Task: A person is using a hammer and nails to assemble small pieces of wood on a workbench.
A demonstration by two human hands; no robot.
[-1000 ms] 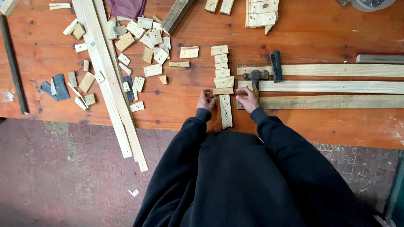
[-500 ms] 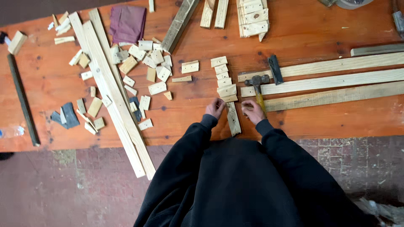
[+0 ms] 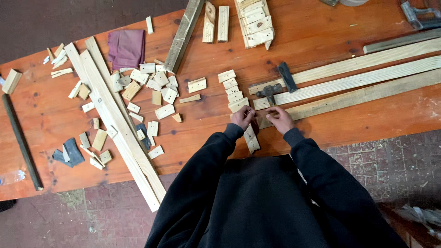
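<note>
My left hand (image 3: pixel 242 116) and my right hand (image 3: pixel 278 118) rest close together on the orange-brown workbench (image 3: pixel 358 124), both in dark sleeves. Between them lies a short pale wooden strip (image 3: pixel 251 138) that runs toward me; my left fingers pinch its far end. My right fingers touch the near end of the lowest long batten (image 3: pixel 367 94). A column of small wooden blocks (image 3: pixel 232 89) stands just beyond my left hand. A dark hammer (image 3: pixel 270 90) lies just past my right hand, across the battens.
Two more long battens (image 3: pixel 363 69) lie to the right. Long planks (image 3: pixel 117 124) run diagonally at left, amid several scattered small blocks (image 3: pixel 156 89). A purple cloth (image 3: pixel 126 47), a dark rod (image 3: pixel 20 142) and a stack of wood pieces (image 3: pixel 255 23) sit further off.
My view has tilted and shifted, so the bench now slants. Both hands stay together at the strip's far end; no clear hand movement shows.
</note>
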